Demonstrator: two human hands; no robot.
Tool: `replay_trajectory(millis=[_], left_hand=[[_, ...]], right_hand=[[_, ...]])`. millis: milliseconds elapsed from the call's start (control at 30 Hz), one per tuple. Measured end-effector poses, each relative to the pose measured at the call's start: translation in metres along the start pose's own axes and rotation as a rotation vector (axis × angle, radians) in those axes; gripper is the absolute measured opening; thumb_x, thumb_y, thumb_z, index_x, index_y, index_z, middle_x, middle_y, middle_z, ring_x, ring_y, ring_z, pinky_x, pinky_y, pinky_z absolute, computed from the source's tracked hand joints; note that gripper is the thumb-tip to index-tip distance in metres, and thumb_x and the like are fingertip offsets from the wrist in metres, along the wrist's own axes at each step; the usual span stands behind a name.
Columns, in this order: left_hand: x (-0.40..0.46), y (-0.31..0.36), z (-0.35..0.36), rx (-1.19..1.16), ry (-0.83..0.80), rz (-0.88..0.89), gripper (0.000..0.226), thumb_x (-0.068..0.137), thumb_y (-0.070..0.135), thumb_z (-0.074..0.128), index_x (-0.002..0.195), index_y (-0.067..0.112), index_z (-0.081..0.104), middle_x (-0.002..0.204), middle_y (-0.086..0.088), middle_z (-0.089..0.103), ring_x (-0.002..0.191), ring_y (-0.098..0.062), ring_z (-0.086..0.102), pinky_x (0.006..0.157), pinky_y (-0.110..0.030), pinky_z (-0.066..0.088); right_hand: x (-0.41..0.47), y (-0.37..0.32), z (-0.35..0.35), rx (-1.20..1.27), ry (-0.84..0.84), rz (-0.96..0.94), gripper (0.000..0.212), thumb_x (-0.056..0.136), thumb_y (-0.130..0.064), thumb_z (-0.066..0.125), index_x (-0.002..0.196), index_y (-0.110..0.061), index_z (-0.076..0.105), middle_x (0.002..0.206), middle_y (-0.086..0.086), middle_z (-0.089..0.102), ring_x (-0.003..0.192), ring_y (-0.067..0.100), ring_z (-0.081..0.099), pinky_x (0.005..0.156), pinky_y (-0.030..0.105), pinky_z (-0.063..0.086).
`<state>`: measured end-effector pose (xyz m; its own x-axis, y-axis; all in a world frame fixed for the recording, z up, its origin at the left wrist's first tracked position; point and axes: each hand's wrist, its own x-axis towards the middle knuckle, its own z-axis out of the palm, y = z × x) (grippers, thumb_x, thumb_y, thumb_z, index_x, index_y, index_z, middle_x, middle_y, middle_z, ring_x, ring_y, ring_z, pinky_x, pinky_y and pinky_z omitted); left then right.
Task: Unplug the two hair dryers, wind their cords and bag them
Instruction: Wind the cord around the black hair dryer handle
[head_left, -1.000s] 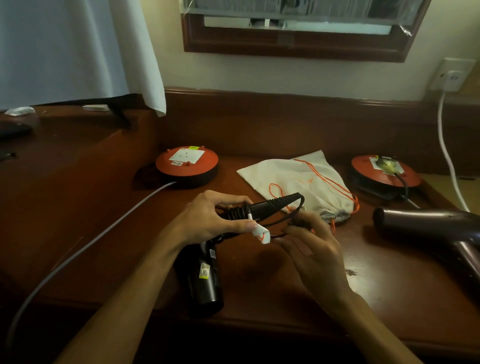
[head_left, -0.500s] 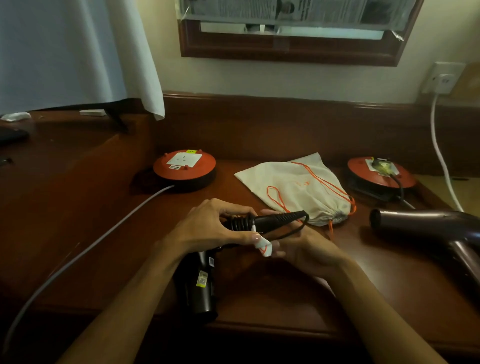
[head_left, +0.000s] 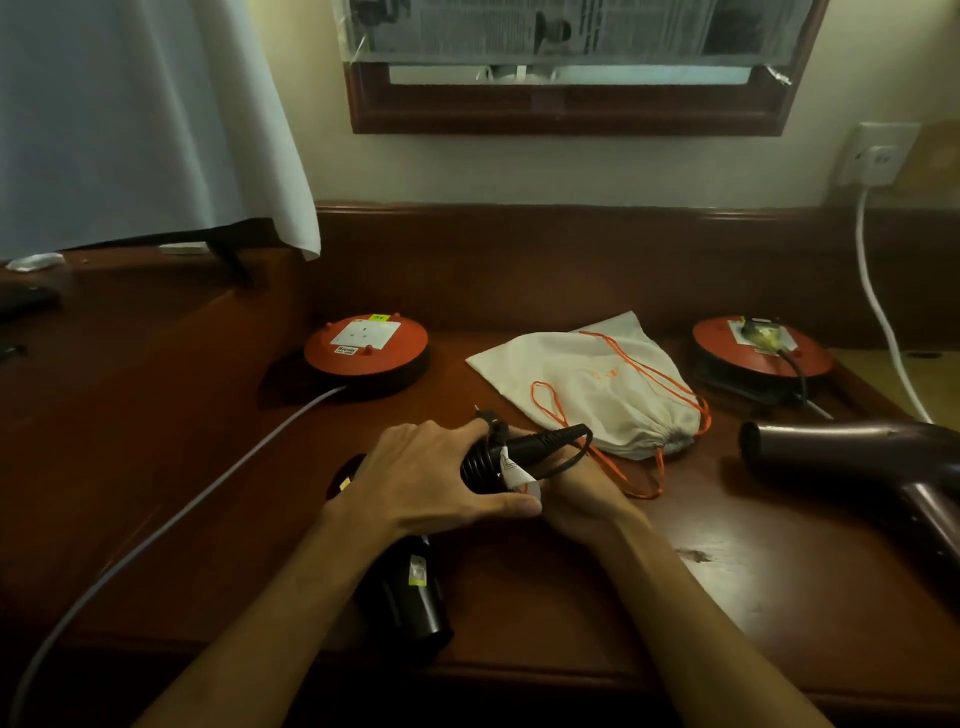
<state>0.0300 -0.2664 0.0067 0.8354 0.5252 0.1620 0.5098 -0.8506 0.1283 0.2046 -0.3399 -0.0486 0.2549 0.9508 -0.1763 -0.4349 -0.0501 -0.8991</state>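
Both my hands on the black hair dryer (head_left: 402, 597) at the near edge of the desk (head_left: 571, 597)

My left hand (head_left: 431, 480) curls over its handle, clamping the wound cord (head_left: 480, 465); my right hand (head_left: 579, 491) lies under the cord end, its grip hidden so I cannot tell. Beyond lies the cloth drawstring bag (head_left: 592, 384), flat between two orange cord reels (head_left: 366, 345), with the second hair dryer (head_left: 852, 457) to the right, its plug seated in the right reel (head_left: 761, 345)
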Motion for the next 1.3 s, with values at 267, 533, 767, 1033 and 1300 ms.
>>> replay_trajectory(millis=[267, 533, 767, 1033, 1300], left_hand=[[0.01, 0.017, 0.012, -0.024, 0.021, 0.004, 0.067, 0.086, 0.079, 0.05, 0.13, 0.029, 0.045, 0.09, 0.011, 0.06, 0.079, -0.011, 0.06, 0.072, -0.028, 0.044], [-0.001, 0.002, 0.006, -0.438, 0.031, 0.052, 0.049, 0.085, 0.061, 0.07, 0.118, 0.034, 0.045, 0.091, 0.013, 0.066, 0.072, 0.0, 0.067, 0.06, -0.015, 0.052], [0.002, -0.001, 0.001, -0.546, 0.105, 0.011, 0.049, 0.086, 0.065, 0.067, 0.127, 0.05, 0.045, 0.08, 0.01, 0.069, 0.065, -0.005, 0.065, 0.058, -0.021, 0.046], [0.008, -0.003, 0.004, -0.624, 0.122, -0.029, 0.042, 0.084, 0.059, 0.074, 0.113, 0.039, 0.05, 0.09, 0.009, 0.072, 0.08, -0.002, 0.069, 0.062, -0.016, 0.048], [0.009, -0.008, 0.006, -0.635, 0.07, -0.056, 0.053, 0.078, 0.074, 0.063, 0.114, 0.037, 0.05, 0.091, 0.009, 0.07, 0.079, -0.004, 0.069, 0.064, -0.023, 0.053]], right_hand=[[-0.005, -0.002, -0.003, 0.057, -0.048, -0.094, 0.027, 0.098, -0.004, 0.05, 0.104, -0.006, 0.076, 0.105, 0.021, 0.071, 0.091, 0.029, 0.07, 0.087, 0.04, 0.054], [-0.013, -0.01, -0.011, 0.262, -0.08, -0.119, 0.048, 0.078, 0.013, 0.059, 0.125, 0.001, 0.06, 0.111, 0.016, 0.074, 0.101, 0.028, 0.074, 0.082, 0.035, 0.062], [-0.019, -0.017, -0.017, 0.26, -0.118, -0.315, 0.054, 0.085, 0.006, 0.062, 0.135, -0.012, 0.051, 0.13, 0.033, 0.058, 0.113, 0.047, 0.062, 0.087, 0.041, 0.059], [-0.03, -0.022, -0.019, -0.065, 0.014, -0.382, 0.037, 0.086, -0.001, 0.067, 0.121, -0.004, 0.057, 0.117, 0.028, 0.068, 0.094, 0.046, 0.07, 0.066, 0.036, 0.06], [-0.032, -0.024, -0.022, 0.033, -0.142, -0.291, 0.04, 0.085, -0.006, 0.075, 0.119, -0.004, 0.056, 0.124, 0.038, 0.06, 0.096, 0.046, 0.067, 0.078, 0.044, 0.056]])
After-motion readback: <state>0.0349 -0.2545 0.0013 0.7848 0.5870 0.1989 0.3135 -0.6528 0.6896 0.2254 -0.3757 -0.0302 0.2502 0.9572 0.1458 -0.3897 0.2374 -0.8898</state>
